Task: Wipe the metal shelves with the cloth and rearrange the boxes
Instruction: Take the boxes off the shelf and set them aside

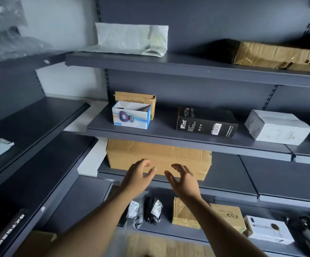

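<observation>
Dark grey metal shelves (169,134) fill the view. A wide brown cardboard box (169,153) lies on the shelf below the middle one. My left hand (137,175) and my right hand (183,178) hover just in front of that box, fingers spread and relaxed, holding nothing. On the middle shelf stand a blue-and-white speaker box (131,115) in front of a brown box (135,98), a black box (206,120) and a white box (276,127). No cloth is in view.
The top shelf carries a pale plastic parcel (132,38) and a torn brown carton (280,54). The lowest shelf holds wrapped black items (152,212), a small brown box (187,214) and a white box (269,230). A side shelf unit (30,123) stands at left.
</observation>
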### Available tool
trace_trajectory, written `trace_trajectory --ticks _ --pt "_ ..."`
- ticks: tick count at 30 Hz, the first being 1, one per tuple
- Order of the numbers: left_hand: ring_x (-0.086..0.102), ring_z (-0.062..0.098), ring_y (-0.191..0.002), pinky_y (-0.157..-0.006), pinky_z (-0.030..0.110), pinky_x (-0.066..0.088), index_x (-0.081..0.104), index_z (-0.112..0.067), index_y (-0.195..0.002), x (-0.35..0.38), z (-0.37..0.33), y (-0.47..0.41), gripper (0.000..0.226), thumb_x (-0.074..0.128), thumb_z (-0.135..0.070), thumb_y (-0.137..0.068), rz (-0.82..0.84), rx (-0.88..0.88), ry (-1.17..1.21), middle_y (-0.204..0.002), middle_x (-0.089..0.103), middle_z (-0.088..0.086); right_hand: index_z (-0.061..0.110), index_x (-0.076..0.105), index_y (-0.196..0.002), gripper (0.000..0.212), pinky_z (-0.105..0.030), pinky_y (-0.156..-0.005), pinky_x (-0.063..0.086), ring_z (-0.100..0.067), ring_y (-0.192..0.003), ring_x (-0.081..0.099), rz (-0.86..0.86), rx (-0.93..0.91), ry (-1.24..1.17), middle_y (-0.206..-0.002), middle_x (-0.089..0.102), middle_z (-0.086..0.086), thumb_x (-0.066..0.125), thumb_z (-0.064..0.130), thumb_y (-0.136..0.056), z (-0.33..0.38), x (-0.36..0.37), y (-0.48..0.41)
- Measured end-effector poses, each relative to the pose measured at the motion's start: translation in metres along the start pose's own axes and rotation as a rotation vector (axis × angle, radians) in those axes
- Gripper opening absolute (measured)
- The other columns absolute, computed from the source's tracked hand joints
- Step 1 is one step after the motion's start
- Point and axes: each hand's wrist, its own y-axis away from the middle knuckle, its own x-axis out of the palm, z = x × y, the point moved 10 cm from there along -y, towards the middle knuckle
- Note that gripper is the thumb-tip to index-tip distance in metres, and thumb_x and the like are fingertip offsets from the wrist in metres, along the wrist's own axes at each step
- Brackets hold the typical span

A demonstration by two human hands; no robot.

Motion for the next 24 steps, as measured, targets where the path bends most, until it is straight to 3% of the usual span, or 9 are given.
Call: trace_trajectory --ticks 4,9,14,18,21,24 --pt "0.05 0.014 -0.131 -0.106 0.026 0.041 0.049 -0.016 -0.144 0.01 0.007 -0.012 0.055 0.053 -0.048 -0.1 0.053 0.035 -0.09 -0.144 0.054 -0.002 0.023 0.05 -0.143 0.059 -0.036 -0.091 0.053 -0.027 -0.124 0.057 0.044 0.016 0.074 -0.145 0.053 -0.002 0.057 0.058 -0.096 -0.002 0.013 -0.011" --pt "0.042 0.018 -0.14 -0.114 0.028 0.035 0.045 -0.013 -0.148 0.018 0.02 -0.056 0.061 0.055 -0.047 -0.099 0.031 0.106 -0.238 -0.151 0.048 0.004 0.022 0.036 -0.155 0.074 -0.039 -0.104 0.047 -0.03 -0.136 0.046 0.101 -0.007 0.2 -0.158 0.039 -0.001 0.048 0.065 -0.097 -0.024 0.029 -0.055" --pt "0.014 0.02 -0.154 -0.125 0.04 0.015 0.028 -0.019 -0.158 0.046 0.043 -0.101 0.072 0.049 -0.054 -0.099 0.027 0.112 -0.394 -0.166 0.021 0.0 0.02 0.019 -0.161 0.079 -0.04 -0.124 0.02 -0.026 -0.154 0.018 0.153 -0.076 0.368 -0.169 0.018 -0.006 0.044 0.062 -0.1 -0.053 0.06 -0.099" --pt "-0.003 0.019 -0.156 -0.124 0.046 -0.004 0.016 -0.024 -0.161 0.063 0.062 -0.134 0.077 0.05 -0.055 -0.099 0.057 0.06 -0.425 -0.17 -0.001 -0.004 0.021 0.012 -0.162 0.081 -0.043 -0.127 0.007 -0.025 -0.157 0.008 0.133 -0.16 0.455 -0.17 0.012 -0.005 0.044 0.061 -0.1 -0.065 0.078 -0.133" --pt "-0.006 0.022 -0.156 -0.124 0.044 0.003 0.016 -0.027 -0.161 0.072 0.072 -0.15 0.083 0.058 -0.056 -0.095 0.089 0.07 -0.348 -0.169 -0.004 -0.004 0.025 0.014 -0.162 0.081 -0.048 -0.127 0.006 -0.027 -0.156 0.011 0.082 -0.229 0.532 -0.168 0.018 -0.005 0.041 0.067 -0.097 -0.067 0.084 -0.151" --pt "-0.006 0.024 -0.155 -0.124 0.049 0.009 0.017 -0.033 -0.16 0.078 0.089 -0.169 0.087 0.058 -0.064 -0.09 0.055 0.104 -0.425 -0.169 -0.001 -0.006 0.026 0.012 -0.162 0.086 -0.051 -0.126 0.001 -0.026 -0.156 0.01 0.08 -0.269 0.607 -0.168 0.017 -0.003 0.035 0.073 -0.094 -0.073 0.092 -0.165"
